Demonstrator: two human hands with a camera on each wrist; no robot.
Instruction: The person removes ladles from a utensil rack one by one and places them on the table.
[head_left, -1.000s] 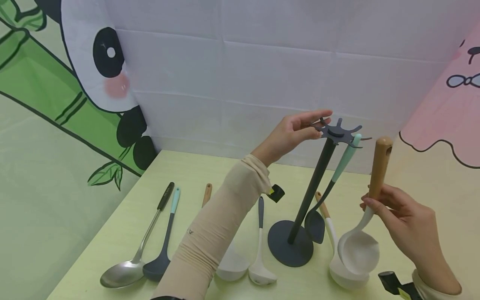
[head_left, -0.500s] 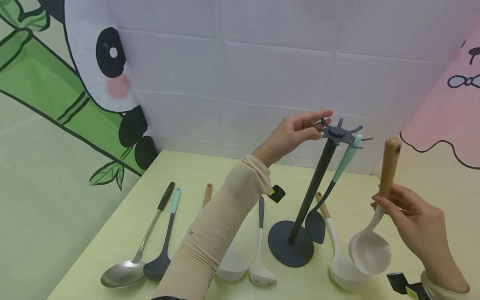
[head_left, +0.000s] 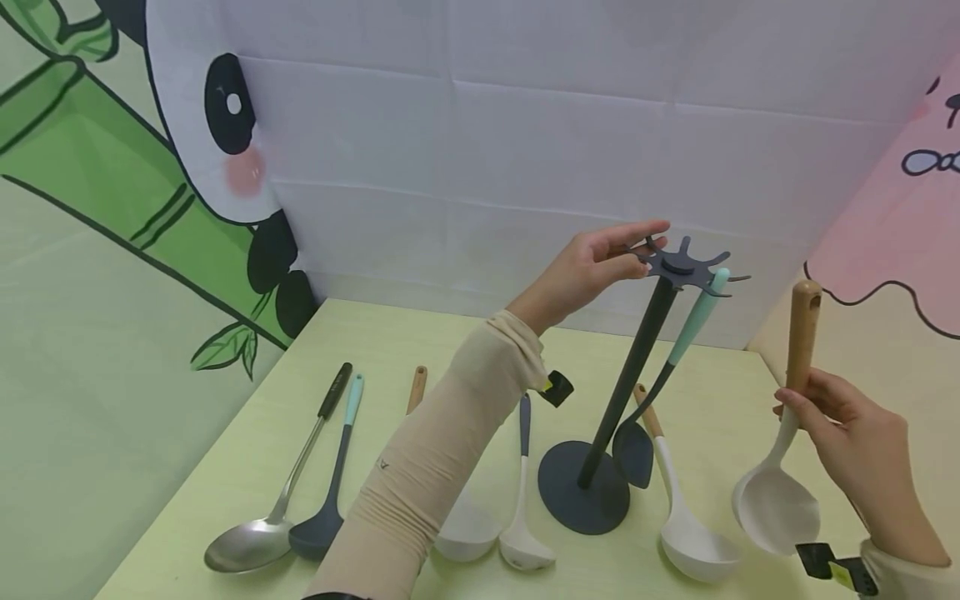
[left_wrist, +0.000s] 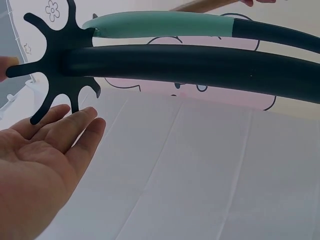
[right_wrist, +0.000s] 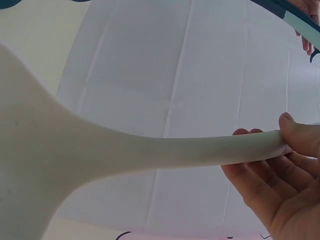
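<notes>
My right hand (head_left: pixel 862 442) grips a white ladle (head_left: pixel 776 508) with a wooden handle, low on that handle. It holds the ladle upright, bowl down, at the right of the table. In the right wrist view thumb and fingers wrap the white neck (right_wrist: pixel 200 151) near the handle. My left hand (head_left: pixel 585 271) holds the prongs of a dark utensil stand (head_left: pixel 630 383) at its top, thumb on one prong and fingers at others. A dark turner with a mint handle (head_left: pixel 693 321) hangs from the stand; the left wrist view shows that mint handle (left_wrist: pixel 160 25) beside the pole.
Another white ladle (head_left: pixel 693 542) lies right of the stand's base. To the left lie a metal spoon (head_left: pixel 251 546), a dark ladle (head_left: pixel 318 529), a white utensil (head_left: pixel 465 533) partly behind my left sleeve (head_left: pixel 442 450), and a small white ladle (head_left: pixel 525 546). A white cloth backdrop rises behind.
My right hand has moved right with the ladle, away from the stand, uncovering the white ladle lying on the table. My left hand stays on the stand's top.
</notes>
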